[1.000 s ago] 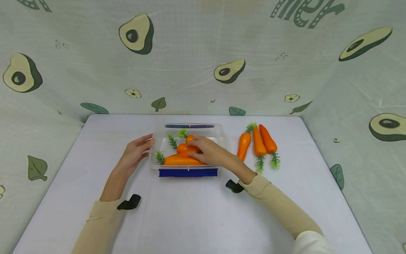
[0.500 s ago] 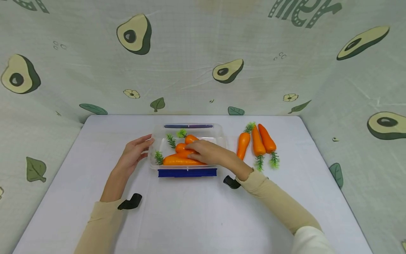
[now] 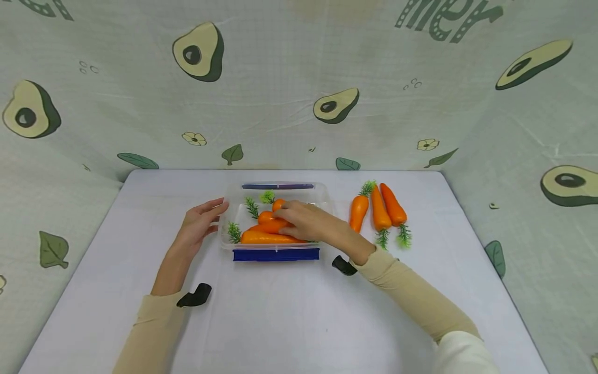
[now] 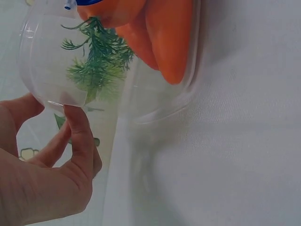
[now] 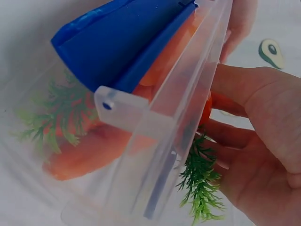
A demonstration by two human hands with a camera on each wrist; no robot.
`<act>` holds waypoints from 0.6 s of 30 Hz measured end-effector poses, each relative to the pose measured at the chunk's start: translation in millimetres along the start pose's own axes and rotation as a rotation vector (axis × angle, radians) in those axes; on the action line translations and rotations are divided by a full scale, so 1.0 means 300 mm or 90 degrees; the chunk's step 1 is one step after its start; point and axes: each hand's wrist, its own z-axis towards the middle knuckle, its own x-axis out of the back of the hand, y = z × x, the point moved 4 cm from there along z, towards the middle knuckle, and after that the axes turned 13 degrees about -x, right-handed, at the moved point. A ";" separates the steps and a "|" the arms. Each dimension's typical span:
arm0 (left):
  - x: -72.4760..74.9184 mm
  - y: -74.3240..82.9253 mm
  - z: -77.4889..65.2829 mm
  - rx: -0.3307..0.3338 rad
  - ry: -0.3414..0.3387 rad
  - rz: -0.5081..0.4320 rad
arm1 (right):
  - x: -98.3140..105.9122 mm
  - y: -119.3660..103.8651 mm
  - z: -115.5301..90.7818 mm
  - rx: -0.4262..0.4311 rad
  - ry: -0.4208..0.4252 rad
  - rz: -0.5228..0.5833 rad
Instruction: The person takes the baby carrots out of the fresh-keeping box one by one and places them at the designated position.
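Well, from my seat far away, I think the trickiest spot is at my right hand [image 3: 306, 221]. Its thumb and fingers are bent round a carrot [image 3: 274, 225] that lies inside the clear box [image 3: 299, 195], snug against more carrots. My hand covers part of the pile, so I can't count them all. They look smooth and shiny. If I squeeze too hard, I guess the carrot could pop out sideways and climb up on its neighbor. If I lift too fast, my fingers might hook the leafy tops [image 3: 252, 208] and drag another carrot along.

My left hand [image 3: 198, 221] is loose and spread, with just the fingertips touching the left end of the box. That is a light touch. One big push from the right could make the box slide on the white table [image 3: 271, 317].

The front blue clip [image 3: 276, 254] hangs down undone, and the small black thing [image 3: 343, 265] by my right cuff is near it, so they might bump. Three loose carrots [image 3: 380, 210] lie to the right of the box, one with its tip just beside my wrist. A careless swing could roll it away.
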 end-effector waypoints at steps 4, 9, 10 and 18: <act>-0.003 0.002 0.001 0.011 -0.005 -0.009 | 0.011 0.007 -0.015 -0.004 0.006 -0.022; -0.003 0.004 0.002 0.012 -0.014 -0.019 | 0.017 0.019 -0.032 -0.005 0.015 -0.069; -0.003 0.004 0.002 0.012 -0.015 -0.018 | 0.017 0.021 -0.035 -0.007 0.015 -0.079; -0.008 0.006 0.002 0.012 -0.018 -0.019 | 0.031 0.045 -0.068 -0.037 -0.003 -0.091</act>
